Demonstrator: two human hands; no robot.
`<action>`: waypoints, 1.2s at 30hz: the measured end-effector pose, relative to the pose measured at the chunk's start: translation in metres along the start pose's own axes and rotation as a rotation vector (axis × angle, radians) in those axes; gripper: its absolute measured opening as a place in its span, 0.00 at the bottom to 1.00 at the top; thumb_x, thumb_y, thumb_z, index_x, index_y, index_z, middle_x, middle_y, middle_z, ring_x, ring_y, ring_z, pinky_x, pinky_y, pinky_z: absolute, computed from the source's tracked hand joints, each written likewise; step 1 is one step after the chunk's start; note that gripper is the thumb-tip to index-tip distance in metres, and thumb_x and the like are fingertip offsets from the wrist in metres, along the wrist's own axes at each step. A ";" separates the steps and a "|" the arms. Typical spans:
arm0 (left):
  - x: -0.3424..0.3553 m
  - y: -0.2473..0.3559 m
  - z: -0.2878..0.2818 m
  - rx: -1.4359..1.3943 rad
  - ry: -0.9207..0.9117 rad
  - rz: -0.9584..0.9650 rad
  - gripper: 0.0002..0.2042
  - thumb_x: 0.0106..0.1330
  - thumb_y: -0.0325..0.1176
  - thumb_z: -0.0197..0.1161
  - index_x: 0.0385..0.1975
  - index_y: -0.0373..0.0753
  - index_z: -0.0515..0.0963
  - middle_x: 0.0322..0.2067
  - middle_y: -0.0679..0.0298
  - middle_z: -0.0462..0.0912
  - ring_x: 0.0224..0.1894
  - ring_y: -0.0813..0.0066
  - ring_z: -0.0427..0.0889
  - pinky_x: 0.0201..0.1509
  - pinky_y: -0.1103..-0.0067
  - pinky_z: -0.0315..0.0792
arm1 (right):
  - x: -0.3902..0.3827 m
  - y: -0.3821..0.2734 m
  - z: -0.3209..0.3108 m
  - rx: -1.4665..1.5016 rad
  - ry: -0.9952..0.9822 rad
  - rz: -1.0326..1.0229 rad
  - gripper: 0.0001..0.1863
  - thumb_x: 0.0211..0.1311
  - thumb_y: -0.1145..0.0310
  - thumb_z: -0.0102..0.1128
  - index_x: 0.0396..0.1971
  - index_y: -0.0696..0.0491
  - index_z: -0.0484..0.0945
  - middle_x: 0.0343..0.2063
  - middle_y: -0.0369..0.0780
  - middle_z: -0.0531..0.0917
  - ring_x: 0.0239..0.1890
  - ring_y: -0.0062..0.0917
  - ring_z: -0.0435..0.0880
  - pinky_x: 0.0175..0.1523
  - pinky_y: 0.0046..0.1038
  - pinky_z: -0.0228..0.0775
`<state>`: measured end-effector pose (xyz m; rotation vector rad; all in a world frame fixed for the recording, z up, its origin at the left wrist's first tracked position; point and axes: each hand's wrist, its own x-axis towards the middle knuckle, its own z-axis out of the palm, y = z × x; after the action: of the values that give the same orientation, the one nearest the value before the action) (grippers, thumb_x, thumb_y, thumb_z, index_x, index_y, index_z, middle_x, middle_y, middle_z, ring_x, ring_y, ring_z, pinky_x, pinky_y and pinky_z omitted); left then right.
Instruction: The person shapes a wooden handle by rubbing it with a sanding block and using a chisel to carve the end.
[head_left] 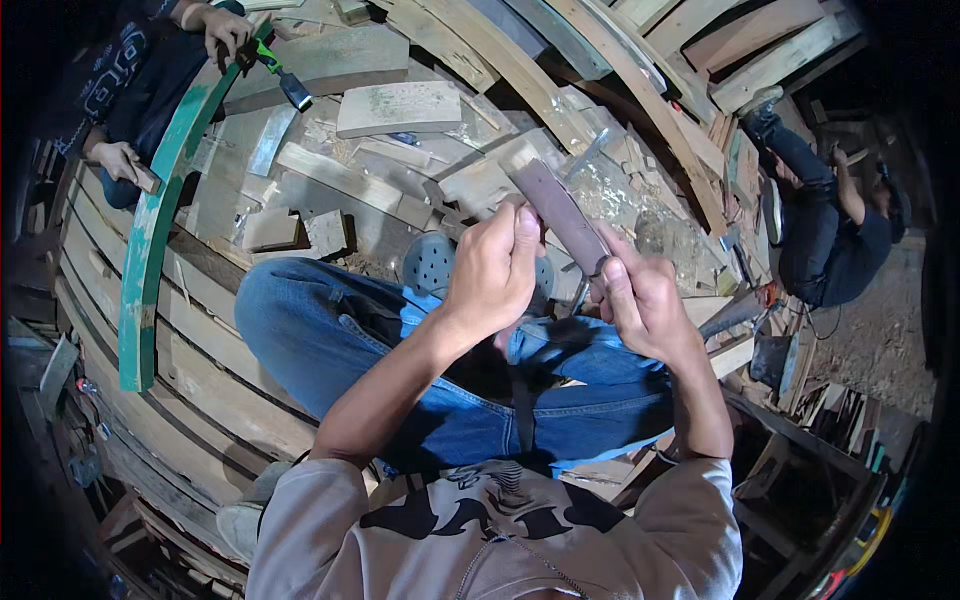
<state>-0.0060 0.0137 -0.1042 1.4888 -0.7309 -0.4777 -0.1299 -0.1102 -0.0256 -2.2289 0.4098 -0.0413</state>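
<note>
In front of my lap, I hold a flat, brownish-purple strip (562,212) that looks like sandpaper, lying along a narrow piece of wood whose pale end (517,156) shows at its top. It slants from upper left to lower right. My right hand (645,302) is closed round the lower end, thumb pressed on top. My left hand (497,262) is curled closed against the strip's left edge; whether its fingers grip the strip or the wood under it is hidden. Beneath both hands are my jeans (590,400) and a grey clog (428,262).
Wood blocks (398,108), offcuts and shavings litter the floor ahead. Long planks (640,80) lie at upper right. At left, a co-worker's hand (228,35) is by a green-painted curved beam (150,250) and a green-handled chisel (290,85). Another person (835,230) sits at right.
</note>
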 end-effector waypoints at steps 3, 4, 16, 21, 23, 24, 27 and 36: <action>-0.003 -0.004 -0.002 0.019 0.048 0.068 0.17 0.74 0.39 0.41 0.31 0.33 0.71 0.15 0.65 0.73 0.15 0.80 0.71 0.20 0.81 0.65 | 0.007 0.002 0.004 -0.058 0.017 -0.098 0.19 0.65 0.72 0.48 0.54 0.63 0.68 0.15 0.45 0.76 0.18 0.34 0.79 0.28 0.31 0.71; 0.000 -0.004 -0.005 0.040 0.049 0.072 0.17 0.73 0.39 0.41 0.30 0.33 0.71 0.15 0.65 0.73 0.15 0.80 0.71 0.20 0.81 0.65 | 0.008 0.007 0.005 -0.124 0.056 -0.195 0.19 0.65 0.72 0.49 0.54 0.63 0.68 0.16 0.46 0.76 0.18 0.34 0.80 0.28 0.31 0.71; 0.002 -0.002 -0.007 0.009 0.024 0.078 0.16 0.74 0.40 0.39 0.32 0.34 0.69 0.17 0.65 0.74 0.16 0.79 0.71 0.21 0.80 0.65 | 0.002 0.014 0.004 -0.380 0.236 -0.332 0.24 0.59 0.73 0.57 0.56 0.59 0.68 0.22 0.48 0.80 0.19 0.38 0.79 0.25 0.33 0.72; -0.003 -0.003 -0.002 0.044 0.021 0.073 0.17 0.74 0.40 0.40 0.30 0.34 0.69 0.17 0.65 0.74 0.16 0.80 0.71 0.21 0.80 0.65 | 0.011 0.006 0.005 -0.493 0.257 -0.362 0.26 0.58 0.69 0.59 0.58 0.56 0.67 0.22 0.47 0.77 0.20 0.37 0.78 0.25 0.34 0.71; -0.001 -0.002 -0.004 0.035 0.008 0.077 0.17 0.74 0.40 0.40 0.30 0.34 0.70 0.17 0.65 0.74 0.15 0.79 0.71 0.20 0.80 0.65 | 0.009 0.012 0.003 -0.482 0.252 -0.364 0.27 0.58 0.69 0.59 0.58 0.55 0.67 0.22 0.47 0.77 0.20 0.37 0.78 0.25 0.35 0.71; 0.000 -0.002 -0.005 0.030 0.001 0.079 0.17 0.74 0.40 0.40 0.30 0.35 0.70 0.16 0.65 0.74 0.15 0.79 0.71 0.20 0.80 0.65 | 0.007 0.013 0.002 -0.470 0.245 -0.362 0.27 0.58 0.69 0.59 0.58 0.55 0.67 0.23 0.46 0.78 0.20 0.38 0.78 0.24 0.35 0.71; -0.003 -0.007 -0.001 0.032 0.051 0.086 0.17 0.74 0.40 0.40 0.30 0.34 0.70 0.16 0.66 0.73 0.15 0.80 0.71 0.20 0.80 0.65 | 0.008 0.001 0.002 -0.543 0.224 -0.309 0.28 0.57 0.69 0.61 0.58 0.53 0.67 0.23 0.46 0.78 0.20 0.37 0.78 0.24 0.35 0.71; -0.004 0.004 -0.001 0.023 0.004 0.059 0.13 0.72 0.36 0.44 0.33 0.33 0.70 0.18 0.54 0.77 0.22 0.54 0.80 0.26 0.66 0.70 | 0.010 0.002 0.004 -0.586 0.258 -0.351 0.30 0.54 0.67 0.63 0.59 0.52 0.67 0.20 0.43 0.76 0.17 0.35 0.77 0.23 0.34 0.71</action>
<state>-0.0083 0.0174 -0.1006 1.4852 -0.7776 -0.4227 -0.1202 -0.1112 -0.0305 -2.8668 0.1704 -0.4496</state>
